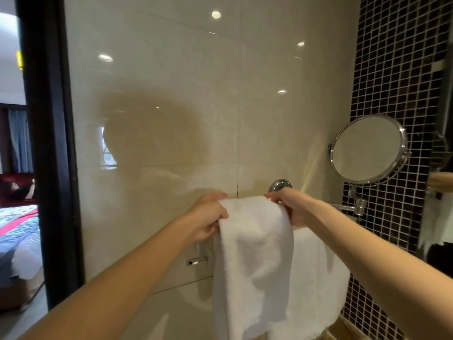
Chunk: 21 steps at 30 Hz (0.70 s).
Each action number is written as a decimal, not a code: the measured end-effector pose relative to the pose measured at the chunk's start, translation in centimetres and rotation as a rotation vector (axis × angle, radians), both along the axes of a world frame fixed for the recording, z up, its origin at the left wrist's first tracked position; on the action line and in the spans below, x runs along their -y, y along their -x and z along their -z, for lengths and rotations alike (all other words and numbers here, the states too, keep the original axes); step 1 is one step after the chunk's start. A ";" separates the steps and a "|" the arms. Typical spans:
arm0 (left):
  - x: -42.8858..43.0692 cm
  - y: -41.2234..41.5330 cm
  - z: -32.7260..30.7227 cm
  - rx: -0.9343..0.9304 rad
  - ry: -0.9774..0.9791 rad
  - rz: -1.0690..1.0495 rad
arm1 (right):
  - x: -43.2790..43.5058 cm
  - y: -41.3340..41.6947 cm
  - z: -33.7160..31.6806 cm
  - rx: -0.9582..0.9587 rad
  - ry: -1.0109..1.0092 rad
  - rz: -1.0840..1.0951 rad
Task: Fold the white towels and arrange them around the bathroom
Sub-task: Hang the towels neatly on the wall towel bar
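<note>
A white towel is draped over a wall rail – both hands are closed on its top fold.

The towel (255, 253) is gripped at its left top edge by the left hand (208, 218) and at its right top edge by the right hand (291, 204), fingers curled on the cloth. Behind it, a second white towel (318, 271) is hung. Further back, a chrome rail mount (279, 184) is fixed on the beige tiled wall (171, 94) – a round swivel mirror (369, 148) is seen at the right.
</note>
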<state>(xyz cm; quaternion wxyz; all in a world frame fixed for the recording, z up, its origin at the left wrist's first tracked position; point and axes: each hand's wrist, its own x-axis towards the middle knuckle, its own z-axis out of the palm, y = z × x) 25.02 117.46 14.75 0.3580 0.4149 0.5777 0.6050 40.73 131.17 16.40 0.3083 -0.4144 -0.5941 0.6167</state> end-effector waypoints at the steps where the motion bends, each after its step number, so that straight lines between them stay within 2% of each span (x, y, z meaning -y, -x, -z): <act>1: 0.2 -0.3 -1.0 0.017 -0.034 0.008 | 0.3 -0.4 -1.0 -0.020 -0.004 -0.009; 7: 1.0 -2.1 -6.2 0.003 -0.170 0.060 | 3.1 -2.6 -6.3 -0.146 -0.096 -0.023; 21: 5.6 -5.2 -15.1 -0.105 -0.339 0.103 | 8.7 -6.1 -15.4 -0.358 -0.334 0.126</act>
